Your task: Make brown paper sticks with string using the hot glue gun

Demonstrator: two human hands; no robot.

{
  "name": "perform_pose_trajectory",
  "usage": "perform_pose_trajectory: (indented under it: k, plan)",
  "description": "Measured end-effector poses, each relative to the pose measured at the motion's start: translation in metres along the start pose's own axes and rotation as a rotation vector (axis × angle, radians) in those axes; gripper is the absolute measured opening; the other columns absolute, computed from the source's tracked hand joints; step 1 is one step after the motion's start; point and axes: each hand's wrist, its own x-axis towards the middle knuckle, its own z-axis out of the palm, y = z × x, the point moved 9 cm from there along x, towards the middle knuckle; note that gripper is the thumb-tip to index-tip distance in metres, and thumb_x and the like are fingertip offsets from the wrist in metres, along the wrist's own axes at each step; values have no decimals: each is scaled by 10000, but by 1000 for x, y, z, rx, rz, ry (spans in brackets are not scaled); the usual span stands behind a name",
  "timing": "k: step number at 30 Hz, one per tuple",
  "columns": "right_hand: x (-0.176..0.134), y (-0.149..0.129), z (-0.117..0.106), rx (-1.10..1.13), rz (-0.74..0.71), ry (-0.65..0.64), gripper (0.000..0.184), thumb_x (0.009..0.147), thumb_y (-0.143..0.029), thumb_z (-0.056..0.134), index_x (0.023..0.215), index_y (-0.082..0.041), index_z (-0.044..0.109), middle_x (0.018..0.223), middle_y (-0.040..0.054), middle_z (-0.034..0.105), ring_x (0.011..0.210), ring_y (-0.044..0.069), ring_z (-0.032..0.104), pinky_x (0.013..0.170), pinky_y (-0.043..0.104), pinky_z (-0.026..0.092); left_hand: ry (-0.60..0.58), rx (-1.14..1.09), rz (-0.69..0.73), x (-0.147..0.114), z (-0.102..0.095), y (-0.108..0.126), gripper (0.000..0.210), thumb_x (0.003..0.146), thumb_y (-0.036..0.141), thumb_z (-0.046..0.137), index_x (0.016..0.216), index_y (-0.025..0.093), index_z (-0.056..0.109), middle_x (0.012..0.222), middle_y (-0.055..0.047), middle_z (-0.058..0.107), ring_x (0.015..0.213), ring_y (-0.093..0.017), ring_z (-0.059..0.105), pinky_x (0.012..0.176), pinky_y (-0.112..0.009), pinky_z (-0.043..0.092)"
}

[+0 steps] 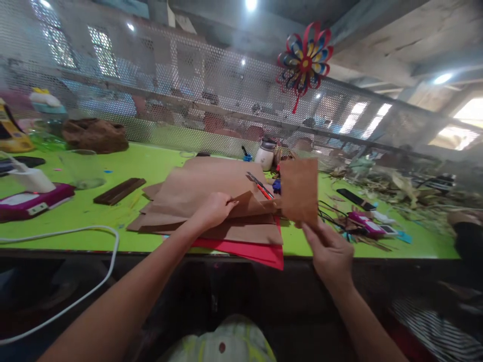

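Note:
Several large sheets of brown paper [204,176] lie stacked on the green table, with red paper [260,253] showing beneath their front edge. Over the stack, my left hand [217,207] is closed and pinches the edge of a brown paper piece [243,200]. My right hand [332,249] holds up a small brown paper rectangle [300,190] by its lower edge, thumb and fingers closed on it, to the right of the stack. A cutter-like tool with a red-orange handle [264,190] rests on the stack between both hands.
On the left are a dark brown bar [119,191], a clear cup [83,168] and a purple power strip [37,201] with a white cable. A white jar [266,153] stands behind the stack. Rightward lie a phone [355,199], another purple strip [366,223] and dried husks [411,193].

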Motion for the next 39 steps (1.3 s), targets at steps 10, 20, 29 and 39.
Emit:
perform_pose_trajectory:
  k: [10,20,29,39]
  plan:
    - [3,77,5,125,346,-56,256,756,-362,660,851,-131,713,794,44,709,728,176,626,731,314,496,-221,-76,246,-40,13,20,422,876,491,441,1030,186,689,994,-73,704,895,-200,635,768,-253,426]
    - [-17,80,-12,40,347,-55,278,740,-393,668,822,-132,712,745,33,681,717,181,612,690,297,486,-196,258,342,-32,21,4,318,818,158,462,1079,210,637,1101,-77,651,984,-211,600,846,-298,433]
    - [-30,62,-27,23,357,-14,264,709,-378,706,812,-135,704,709,18,671,651,180,614,622,283,512,-106,416,84,3,15,-31,343,907,285,386,916,112,682,858,-150,704,794,-238,652,673,-300,438]
    - [-26,66,-11,6,269,-109,246,749,-369,674,857,-151,711,796,41,709,739,199,653,713,302,534,-172,310,17,11,8,-41,427,912,376,361,840,105,682,800,-138,688,704,-211,611,617,-286,391]
